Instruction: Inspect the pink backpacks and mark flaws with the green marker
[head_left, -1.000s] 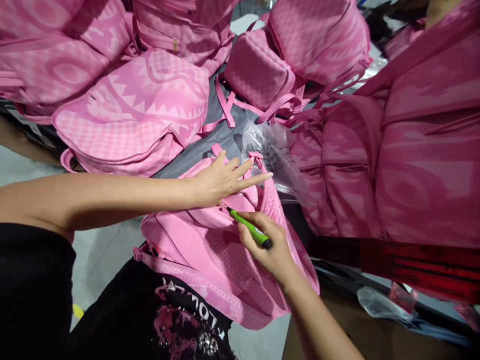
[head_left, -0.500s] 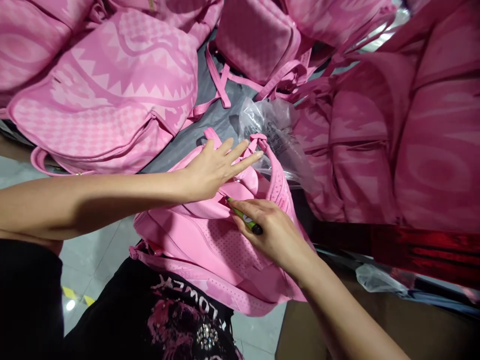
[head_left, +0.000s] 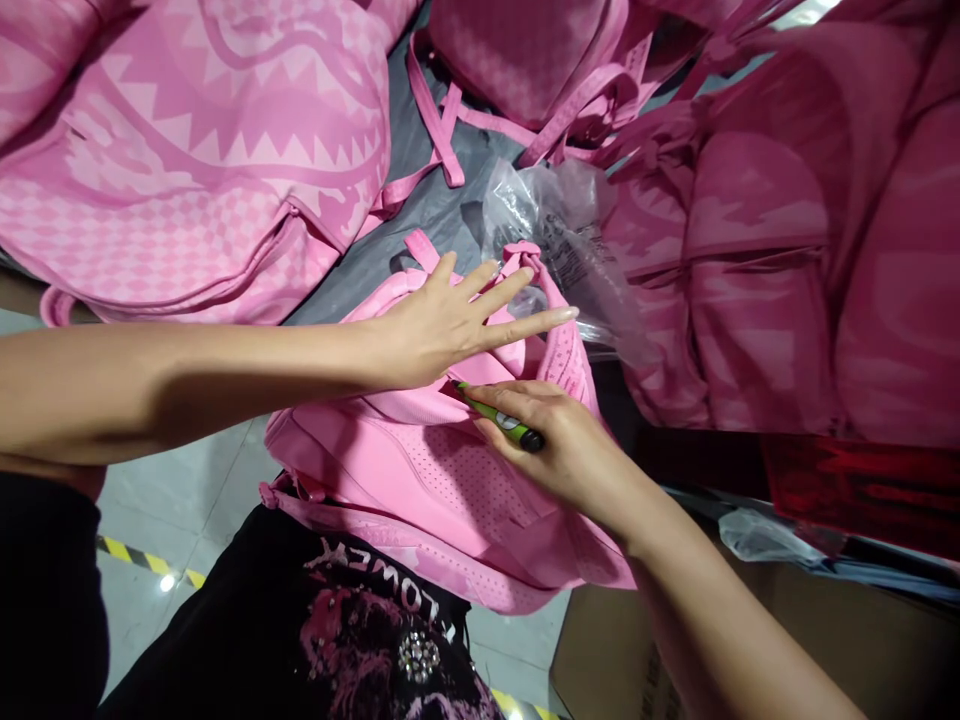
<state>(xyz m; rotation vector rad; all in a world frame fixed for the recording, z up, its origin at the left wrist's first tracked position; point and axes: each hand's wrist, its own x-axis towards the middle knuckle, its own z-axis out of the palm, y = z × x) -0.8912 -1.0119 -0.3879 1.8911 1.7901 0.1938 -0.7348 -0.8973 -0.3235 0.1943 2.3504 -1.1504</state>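
Observation:
A pink backpack [head_left: 352, 455] with a perforated back panel and straps lies in front of me, against my black printed shirt. My left hand [head_left: 442, 325] rests flat over its upper part, fingers spread and holding nothing. Just below it, my right hand [head_left: 551, 430] grips a slim green pen-like tool [head_left: 499, 415] with a black end. The tool's dark tip points up and left at a fold of the backpack, close under my left palm. Whether the tip touches the fabric I cannot tell. Part of the backpack is hidden under both hands.
Large pink backpacks with a shark-teeth pattern [head_left: 247, 130] lie at the left, with several more pink bags [head_left: 757, 220] at the right. A clear plastic bag [head_left: 570, 240] lies beyond my hands on grey sheeting [head_left: 442, 220]. A brown cardboard box [head_left: 615, 640] stands lower right.
My left hand has slid slightly right and its fingers have spread wider. My right hand has moved a little right and up with the green tool. The view has shifted slightly.

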